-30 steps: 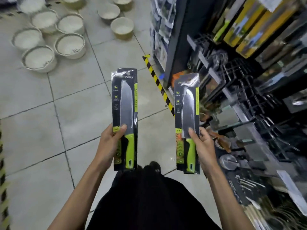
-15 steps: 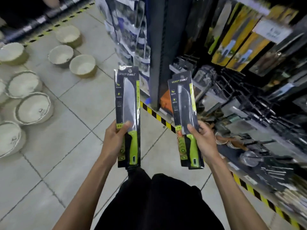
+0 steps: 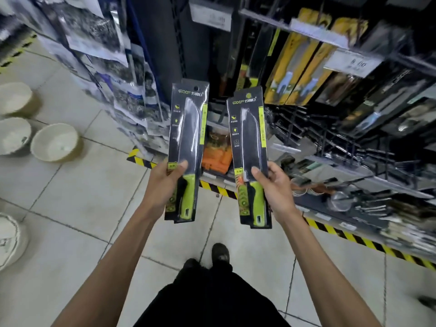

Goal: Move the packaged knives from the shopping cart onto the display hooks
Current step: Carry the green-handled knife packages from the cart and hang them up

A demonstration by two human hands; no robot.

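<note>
We grip the left knife (image 3: 188, 138) in left fingers (image 3: 181, 165), right knife (image 3: 250, 142) in right fingers (image 3: 257, 173); neither hangs on hooks (image 3: 330, 138) beyond.

Well left of the grip of the left hand (image 3: 162, 185), on pale floor tiles (image 3: 82, 199): cream round bowls (image 3: 55, 142), open side up, near one another. Up and left of that grip: hanging bags (image 3: 106, 55), print blurred. Between the two grips, further back: orange packs (image 3: 215, 154) low on the shelving. Up and right of the grip of the right hand (image 3: 276, 187): yellow packs (image 3: 295, 74) under white price tags (image 3: 351, 62). Down and right of it: yellow-black striped tape (image 3: 354, 237) along the shelf foot.
</note>
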